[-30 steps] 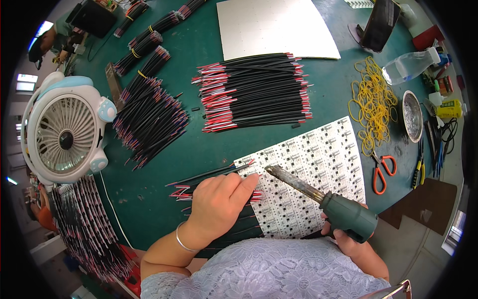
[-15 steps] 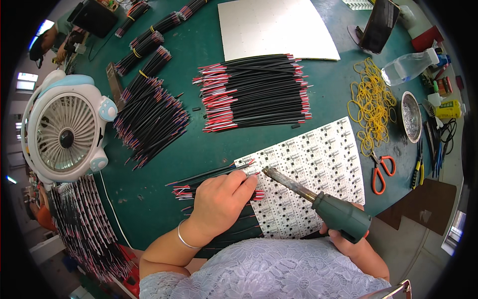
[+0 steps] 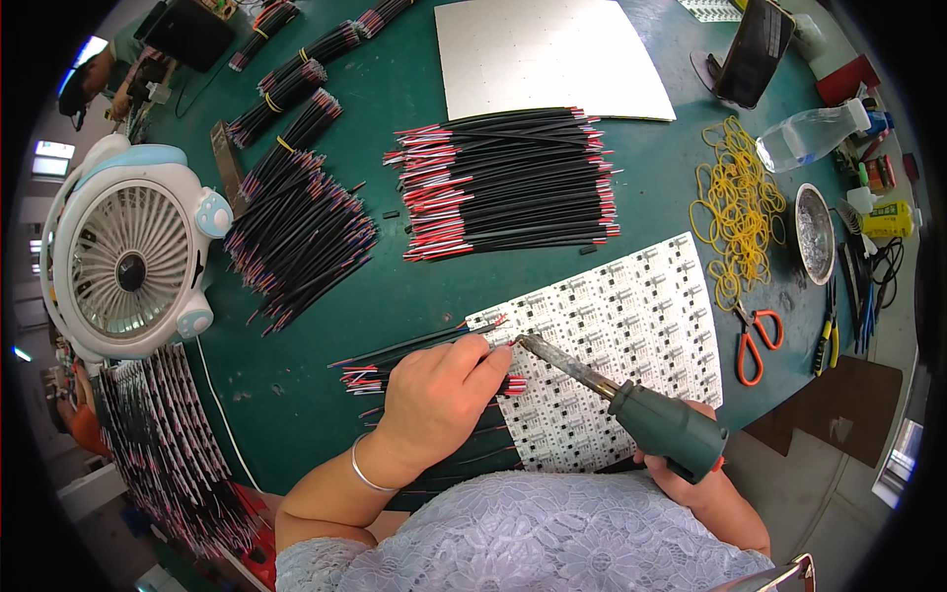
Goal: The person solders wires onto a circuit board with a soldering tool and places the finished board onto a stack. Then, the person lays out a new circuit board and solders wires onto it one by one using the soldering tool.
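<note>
A white panel of small circuit boards (image 3: 631, 326) lies on the green table in front of me. My right hand (image 3: 691, 483) grips a green-handled soldering iron (image 3: 631, 409), and the iron's tip touches the panel's left edge. My left hand (image 3: 439, 395) pinches a black wire with a red end (image 3: 434, 340) against that same edge, right at the tip. More red-and-black wires (image 3: 365, 380) lie under and beside my left hand.
A big bundle of black and red wires (image 3: 508, 187) lies beyond the panel, more bundles (image 3: 296, 232) to the left. A small white fan (image 3: 128, 261) stands at the left. Yellow rubber bands (image 3: 735, 217), orange scissors (image 3: 755, 340), a metal dish (image 3: 814, 232) and a bottle (image 3: 814, 133) sit at the right.
The soldering iron's tip has moved left and slightly down to meet the wire at the panel's edge. My left hand has hardly shifted.
</note>
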Demonstrator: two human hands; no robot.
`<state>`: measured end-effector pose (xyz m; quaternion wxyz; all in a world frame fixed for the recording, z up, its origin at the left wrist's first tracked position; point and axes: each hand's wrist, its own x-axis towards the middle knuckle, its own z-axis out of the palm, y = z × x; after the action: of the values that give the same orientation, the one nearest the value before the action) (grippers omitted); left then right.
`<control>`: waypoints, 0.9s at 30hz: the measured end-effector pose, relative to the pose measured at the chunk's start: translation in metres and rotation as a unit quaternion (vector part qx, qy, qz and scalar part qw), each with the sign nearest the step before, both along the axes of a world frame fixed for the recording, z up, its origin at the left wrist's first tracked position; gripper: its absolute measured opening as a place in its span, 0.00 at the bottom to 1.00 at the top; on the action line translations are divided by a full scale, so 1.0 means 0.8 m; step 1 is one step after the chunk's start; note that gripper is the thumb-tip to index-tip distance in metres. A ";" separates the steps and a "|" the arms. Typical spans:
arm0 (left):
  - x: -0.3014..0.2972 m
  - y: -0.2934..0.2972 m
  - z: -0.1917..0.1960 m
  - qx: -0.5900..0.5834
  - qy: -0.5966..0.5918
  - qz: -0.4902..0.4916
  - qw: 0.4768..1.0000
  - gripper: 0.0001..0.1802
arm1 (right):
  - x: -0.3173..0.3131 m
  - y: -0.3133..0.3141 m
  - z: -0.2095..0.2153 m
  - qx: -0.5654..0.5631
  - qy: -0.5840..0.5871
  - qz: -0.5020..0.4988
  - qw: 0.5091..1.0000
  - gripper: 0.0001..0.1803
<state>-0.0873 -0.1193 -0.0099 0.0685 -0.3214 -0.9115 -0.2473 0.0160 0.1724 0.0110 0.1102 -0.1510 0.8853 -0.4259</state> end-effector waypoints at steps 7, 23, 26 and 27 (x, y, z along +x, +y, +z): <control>0.000 0.000 0.001 -0.008 0.006 0.005 1.000 0.12 | 0.000 -0.002 0.001 -0.138 -0.042 -0.057 0.988 0.30; -0.001 0.000 0.000 -0.002 -0.004 0.002 1.000 0.14 | 0.002 -0.006 0.000 -0.024 -0.027 -0.053 0.998 0.25; 0.000 0.000 0.001 -0.010 0.003 0.006 1.000 0.14 | 0.001 -0.006 0.000 -0.022 -0.027 -0.042 0.999 0.24; 0.000 0.000 0.001 -0.011 0.003 0.007 1.000 0.14 | 0.001 -0.007 0.000 -0.022 -0.024 -0.043 0.999 0.24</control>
<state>-0.0872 -0.1190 -0.0087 0.0690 -0.3168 -0.9160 -0.2364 0.0168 0.1671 0.0112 0.1095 -0.1054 0.8787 -0.4526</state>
